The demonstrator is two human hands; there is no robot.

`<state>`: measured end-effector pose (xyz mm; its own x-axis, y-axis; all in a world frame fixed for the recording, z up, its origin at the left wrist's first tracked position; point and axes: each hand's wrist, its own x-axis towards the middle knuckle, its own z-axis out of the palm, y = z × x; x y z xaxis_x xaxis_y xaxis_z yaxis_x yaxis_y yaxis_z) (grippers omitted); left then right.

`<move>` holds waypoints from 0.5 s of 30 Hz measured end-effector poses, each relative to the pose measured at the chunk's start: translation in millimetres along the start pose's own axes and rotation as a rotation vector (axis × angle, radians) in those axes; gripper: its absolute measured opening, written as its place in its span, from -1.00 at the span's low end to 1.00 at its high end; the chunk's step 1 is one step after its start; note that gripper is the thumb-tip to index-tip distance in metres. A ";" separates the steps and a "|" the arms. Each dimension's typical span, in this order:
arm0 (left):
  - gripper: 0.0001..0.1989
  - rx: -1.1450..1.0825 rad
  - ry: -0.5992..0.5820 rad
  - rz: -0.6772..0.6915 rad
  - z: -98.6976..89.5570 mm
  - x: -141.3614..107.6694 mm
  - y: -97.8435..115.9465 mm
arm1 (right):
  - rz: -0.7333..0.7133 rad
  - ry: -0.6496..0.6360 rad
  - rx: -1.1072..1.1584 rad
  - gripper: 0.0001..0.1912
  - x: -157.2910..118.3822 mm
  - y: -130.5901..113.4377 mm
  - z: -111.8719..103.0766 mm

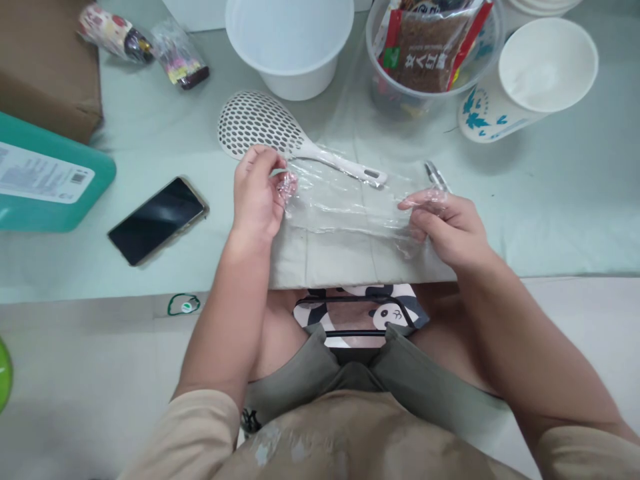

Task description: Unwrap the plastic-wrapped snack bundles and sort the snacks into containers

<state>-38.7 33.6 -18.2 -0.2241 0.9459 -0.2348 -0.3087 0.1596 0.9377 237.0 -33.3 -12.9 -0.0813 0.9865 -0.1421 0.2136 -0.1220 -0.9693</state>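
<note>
A sheet of clear plastic film (345, 210) is held spread between the two hands, above the front part of the bench (165, 137); whether it is a single layer or a flat bag cannot be told. One end is gripped by the left hand (259, 192), with thumb and fingers closed on a bunched edge. The other end is gripped by the right hand (453, 228), with the film gathered about its fingers.

The film looks thin and wrinkled, so an even, gentle pull is best applied from both sides, with the grip taken near the edges; if it is tugged hard at one point, it could tear or cling to itself. Folds are better eased out with the fingertips.

Just beyond, a white skimmer (260, 123) is laid on the bench, its handle partly seen through the film. This handle is best cleared, as the film could be snagged on it, and so is the small metallic object (435, 175) beside the right hand. Farther back, a white tub (295, 77), a clear tub (400, 103) filled with packets (425, 50) and a paper cup (530, 110) are placed. A phone (157, 220) is set down left of the left hand.
</note>
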 end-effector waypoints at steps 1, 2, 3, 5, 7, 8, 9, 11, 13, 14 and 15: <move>-0.69 -0.018 -0.005 0.000 -0.9 1.1 -0.5 | 0.004 0.005 0.015 -0.88 0.5 0.4 0.5; -0.69 -0.021 -0.023 -0.011 -1.8 1.7 -0.9 | 0.005 0.011 0.027 -0.88 1.0 0.6 1.0; -0.70 -0.007 -0.052 -0.032 -2.6 1.8 -1.2 | 0.007 0.020 0.034 -0.89 1.5 0.5 1.6; -0.70 0.059 -0.126 -0.093 -3.9 1.0 -1.6 | 0.014 0.029 0.040 -0.91 2.3 0.1 2.6; -0.67 0.125 -0.159 -0.140 -5.1 0.2 -1.9 | 0.028 0.034 0.039 -0.93 3.0 0.2 3.1; -0.67 0.143 -0.155 -0.149 -5.8 0.4 -2.2 | 0.032 0.036 0.039 -0.93 3.2 0.4 3.2; -0.67 0.146 -0.139 -0.145 -6.5 1.0 -2.5 | 0.032 0.039 0.042 -0.93 3.5 0.8 3.1; -0.68 0.125 -0.095 -0.106 -8.1 3.3 -3.2 | 0.025 0.043 0.057 -0.93 3.8 1.8 2.9; -0.63 0.081 -0.067 -0.056 -9.8 5.6 -3.6 | 0.026 0.047 0.065 -0.92 4.0 2.7 2.8; -0.60 0.054 -0.060 -0.035 -10.4 6.2 -3.5 | 0.032 0.051 0.065 -0.91 4.1 3.0 2.8; -0.59 0.026 -0.063 -0.026 -11.0 6.2 -3.0 | 0.039 0.056 0.060 -0.90 4.1 3.2 2.9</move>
<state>-49.3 35.9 -25.2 -0.1571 0.9572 -0.2430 -0.2898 0.1906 0.9379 234.5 -30.0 -17.2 -0.0197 0.9853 -0.1698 0.1567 -0.1647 -0.9738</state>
